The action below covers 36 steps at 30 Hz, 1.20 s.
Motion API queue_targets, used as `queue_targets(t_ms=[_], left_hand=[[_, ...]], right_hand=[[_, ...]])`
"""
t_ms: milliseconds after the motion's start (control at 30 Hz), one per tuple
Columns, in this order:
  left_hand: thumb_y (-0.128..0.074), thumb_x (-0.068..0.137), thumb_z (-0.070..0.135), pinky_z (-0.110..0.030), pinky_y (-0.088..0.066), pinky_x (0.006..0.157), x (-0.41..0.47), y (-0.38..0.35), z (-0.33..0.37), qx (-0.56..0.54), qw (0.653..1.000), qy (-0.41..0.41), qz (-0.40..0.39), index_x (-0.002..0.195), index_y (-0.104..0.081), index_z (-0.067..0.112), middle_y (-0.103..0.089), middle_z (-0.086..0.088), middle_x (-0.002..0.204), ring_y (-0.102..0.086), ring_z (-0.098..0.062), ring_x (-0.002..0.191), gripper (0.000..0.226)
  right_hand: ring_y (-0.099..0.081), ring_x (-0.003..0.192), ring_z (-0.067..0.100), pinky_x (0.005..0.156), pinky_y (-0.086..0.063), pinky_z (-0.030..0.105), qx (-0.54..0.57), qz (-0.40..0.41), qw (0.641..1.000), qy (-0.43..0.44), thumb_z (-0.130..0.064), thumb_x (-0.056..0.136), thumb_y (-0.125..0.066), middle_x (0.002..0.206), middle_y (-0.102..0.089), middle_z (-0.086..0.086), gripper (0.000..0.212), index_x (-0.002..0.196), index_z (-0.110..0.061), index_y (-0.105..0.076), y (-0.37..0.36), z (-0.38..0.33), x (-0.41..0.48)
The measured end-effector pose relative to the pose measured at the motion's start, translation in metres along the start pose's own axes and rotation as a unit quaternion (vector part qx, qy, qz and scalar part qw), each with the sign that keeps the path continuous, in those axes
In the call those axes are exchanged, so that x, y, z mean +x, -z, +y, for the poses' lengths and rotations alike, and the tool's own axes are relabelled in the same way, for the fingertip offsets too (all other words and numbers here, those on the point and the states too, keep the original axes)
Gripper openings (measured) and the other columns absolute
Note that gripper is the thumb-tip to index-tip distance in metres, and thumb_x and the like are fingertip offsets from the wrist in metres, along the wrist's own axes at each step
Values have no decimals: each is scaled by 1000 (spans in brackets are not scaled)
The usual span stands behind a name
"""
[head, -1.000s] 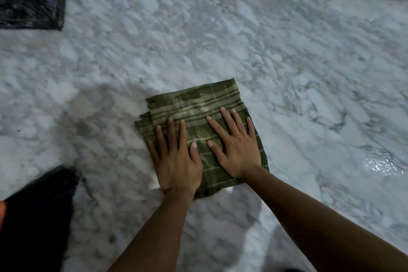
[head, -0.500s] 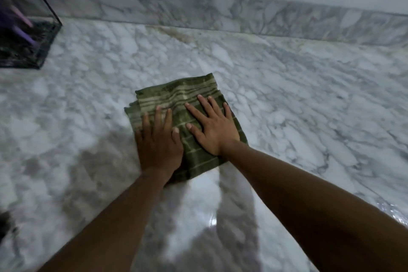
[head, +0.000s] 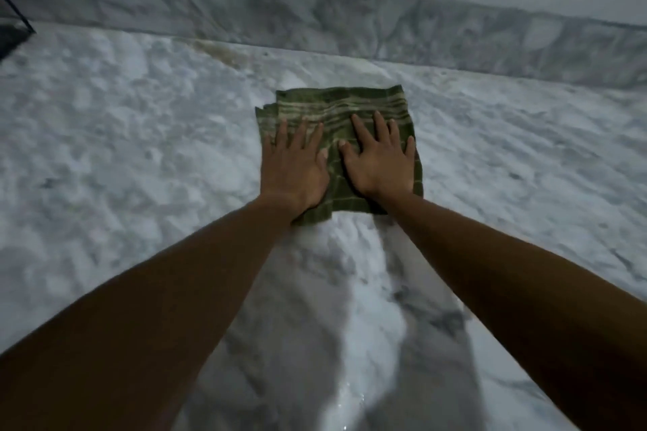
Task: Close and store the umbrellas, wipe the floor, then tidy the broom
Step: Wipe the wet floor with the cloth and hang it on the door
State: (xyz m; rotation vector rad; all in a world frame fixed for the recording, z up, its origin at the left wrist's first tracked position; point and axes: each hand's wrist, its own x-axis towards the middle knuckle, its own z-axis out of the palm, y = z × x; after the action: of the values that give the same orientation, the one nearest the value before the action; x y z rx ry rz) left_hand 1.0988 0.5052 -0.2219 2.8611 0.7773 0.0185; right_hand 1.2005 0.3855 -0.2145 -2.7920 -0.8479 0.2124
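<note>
A folded green cloth point(head: 336, 104) with pale stripes lies flat on the white marble floor point(head: 140, 157), a short way from the wall. My left hand point(head: 292, 168) presses palm-down on the cloth's left half, fingers spread. Beside it, my right hand point(head: 380, 161) lies flat on the right half, also with its fingers apart. Neither hand grips the cloth. No umbrella or broom shows in the view.
A marble skirting point(head: 315, 21) runs along the wall just beyond the cloth. A black frame stand point(head: 15, 23) sits at the far left edge. A brownish stain point(head: 220, 52) marks the floor by the skirting. The floor near me has a wet sheen point(head: 350, 395).
Both hands have pushed the cloth forward over the floor toward the wall. The view has shifted right, so the black stand is almost out of frame.
</note>
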Motion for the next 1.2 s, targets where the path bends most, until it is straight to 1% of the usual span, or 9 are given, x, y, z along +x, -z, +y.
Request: queue_targets(t_ms=[133, 300, 400, 500, 600, 700, 833, 967, 1200], left_hand=[[-35, 99, 37, -55, -23, 118, -83, -12, 46, -53, 996, -50, 46, 149, -44, 26, -36, -3, 160, -30, -35, 147, 53], [-36, 101, 35, -53, -17, 121, -231, -22, 90, -63, 997, -19, 27, 154, -36, 25, -25, 1, 165, -18, -30, 152, 53], [-34, 102, 37, -54, -18, 121, -279, -24, 103, -64, 998, 12, 10, 154, -35, 25, -24, 0, 165, -17, -30, 153, 53], [-32, 102, 38, -55, -20, 119, -254, -24, 113, -53, 998, 36, 17, 153, -37, 25, -27, -1, 163, -21, -31, 152, 53], [-33, 100, 39, -57, -20, 118, -188, -31, 130, -39, 996, 68, 39, 151, -41, 24, -34, -4, 161, -26, -35, 149, 54], [-35, 98, 39, -59, -17, 119, -115, -38, 166, -50, 993, 84, 60, 150, -43, 24, -36, -7, 160, -28, -38, 147, 54], [-21, 103, 42, -54, 7, 120, -55, -45, 250, -52, 995, 81, -1, 159, -14, 29, -6, -1, 168, 2, -31, 154, 58], [-17, 104, 44, -54, 10, 121, -38, -53, 342, -45, 998, -3, -33, 159, -8, 31, 0, 3, 168, 7, -29, 154, 57], [-23, 103, 44, -55, 1, 122, -70, -80, 473, -44, 990, -128, -32, 159, -16, 30, -8, 2, 168, 0, -30, 154, 58]], right_hand=[[1, 156, 21, 124, -1, 52, -10, -11, 1000, 3, -69, 98, -16, 169, -2, -4, 64, 157, -45, -10, 11, 55, -95], [2, 156, 22, 123, -8, 56, -61, -77, 984, 148, -61, 100, -17, 169, 3, -3, 61, 158, -43, -13, 9, 86, -219], [1, 156, 21, 122, -8, 56, -48, -107, 975, 190, -63, 100, -19, 169, 1, -5, 60, 157, -43, -21, 15, 103, -244], [-4, 156, 23, 122, -7, 57, -42, -93, 978, 182, -66, 99, -23, 169, -4, -4, 61, 156, -47, -17, 20, 112, -213], [-6, 155, 24, 123, -5, 56, -51, -61, 986, 150, -68, 98, -20, 169, -7, -3, 62, 156, -49, -9, 27, 133, -152], [-2, 156, 19, 123, 0, 54, -39, -54, 990, 127, -71, 96, -16, 169, -5, -7, 61, 155, -53, -10, 39, 169, -85], [-4, 155, 18, 123, -1, 53, -23, -23, 997, 63, -72, 95, -17, 169, -8, -8, 62, 154, -53, -16, 59, 242, -41], [-4, 155, 18, 123, -2, 53, -16, 2, 1000, -11, -73, 94, -17, 169, -8, -8, 63, 154, -52, -16, 83, 341, -57], [-3, 155, 19, 124, -2, 51, -23, 33, 993, -109, -72, 95, -15, 169, -6, -6, 64, 155, -51, -11, 108, 469, -134]])
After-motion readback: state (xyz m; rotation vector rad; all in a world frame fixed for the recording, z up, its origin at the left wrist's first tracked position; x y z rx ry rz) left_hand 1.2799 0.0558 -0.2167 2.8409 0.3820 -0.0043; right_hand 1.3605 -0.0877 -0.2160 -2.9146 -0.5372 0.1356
